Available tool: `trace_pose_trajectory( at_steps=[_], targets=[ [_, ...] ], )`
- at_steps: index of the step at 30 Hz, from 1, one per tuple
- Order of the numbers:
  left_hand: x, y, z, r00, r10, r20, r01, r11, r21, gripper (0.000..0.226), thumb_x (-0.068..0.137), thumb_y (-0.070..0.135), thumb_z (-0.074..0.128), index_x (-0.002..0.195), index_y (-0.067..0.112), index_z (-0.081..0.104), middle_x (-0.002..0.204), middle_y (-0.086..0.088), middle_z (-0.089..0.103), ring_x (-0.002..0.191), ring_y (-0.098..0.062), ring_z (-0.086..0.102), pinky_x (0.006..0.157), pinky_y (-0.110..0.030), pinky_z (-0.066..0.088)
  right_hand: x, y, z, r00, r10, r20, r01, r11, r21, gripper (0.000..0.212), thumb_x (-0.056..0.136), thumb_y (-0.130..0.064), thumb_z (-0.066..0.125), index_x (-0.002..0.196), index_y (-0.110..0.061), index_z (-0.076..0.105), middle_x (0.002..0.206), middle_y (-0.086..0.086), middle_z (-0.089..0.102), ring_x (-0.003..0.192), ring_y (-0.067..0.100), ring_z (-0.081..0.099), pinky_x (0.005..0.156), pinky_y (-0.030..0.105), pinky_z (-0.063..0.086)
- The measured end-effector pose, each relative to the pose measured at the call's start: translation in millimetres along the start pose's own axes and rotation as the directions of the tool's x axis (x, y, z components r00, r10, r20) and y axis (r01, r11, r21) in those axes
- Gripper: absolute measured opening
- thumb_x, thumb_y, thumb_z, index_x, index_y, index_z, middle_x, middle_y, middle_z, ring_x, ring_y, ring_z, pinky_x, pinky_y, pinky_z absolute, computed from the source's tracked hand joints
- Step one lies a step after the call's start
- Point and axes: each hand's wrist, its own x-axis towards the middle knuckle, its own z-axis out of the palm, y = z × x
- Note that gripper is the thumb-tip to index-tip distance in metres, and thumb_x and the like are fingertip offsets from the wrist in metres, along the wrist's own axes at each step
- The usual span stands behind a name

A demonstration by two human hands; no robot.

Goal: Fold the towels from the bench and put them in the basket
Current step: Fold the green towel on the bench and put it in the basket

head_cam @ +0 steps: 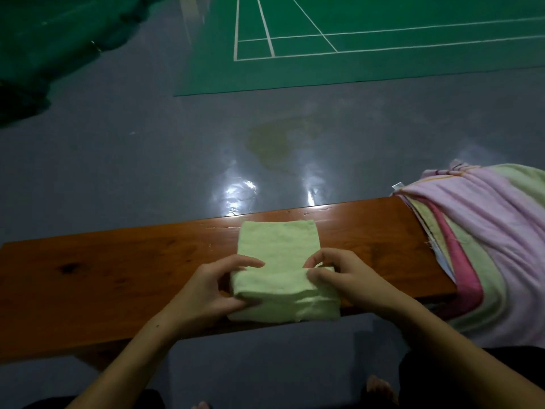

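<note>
A pale green towel (280, 246) lies folded on the brown wooden bench (118, 270), its near end doubled up into a thick fold that hangs slightly over the front edge. My left hand (212, 287) grips the left side of that near fold, thumb below and fingers on top. My right hand (345, 276) pinches the fold's right corner between thumb and fingers. No basket is in view.
A heap of pink and green striped towels (486, 237) covers the bench's right end. Beyond the bench is a shiny grey floor (147, 143) and a green court mat (354, 48) with white lines. Dark green netting (44, 39) lies at the far left.
</note>
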Motion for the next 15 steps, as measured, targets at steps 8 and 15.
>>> trace_pose_trajectory(
  at_steps=[8, 15],
  targets=[
    [32.4, -6.4, 4.1, 0.974, -0.013, -0.226, -0.017, 0.992, -0.128, 0.019, 0.089, 0.023, 0.074, 0.108, 0.021, 0.077, 0.108, 0.002, 0.076, 0.097, -0.016, 0.073, 0.078, -0.026, 0.059, 2.6, -10.1, -13.2, 0.990, 0.030, 0.134, -0.047, 0.991, 0.128, 0.040, 0.089, -0.051, 0.078, 0.126, -0.038, 0.070, 0.128, -0.008, 0.071, 0.117, 0.009, 0.069, 0.097, 0.033, 0.057],
    [57.3, -9.4, 8.0, 0.942, -0.243, -0.231, 0.145, 0.916, -0.375, 0.019, 0.085, 0.029, 0.081, 0.095, 0.012, 0.079, 0.097, -0.018, 0.078, 0.082, -0.021, 0.071, 0.073, -0.038, 0.055, 12.0, 4.7, -14.7, 0.987, -0.160, 0.033, 0.163, 0.953, -0.256, 0.051, 0.081, -0.031, 0.088, 0.127, -0.032, 0.066, 0.124, -0.015, 0.067, 0.114, 0.005, 0.065, 0.095, 0.036, 0.059]
  ],
)
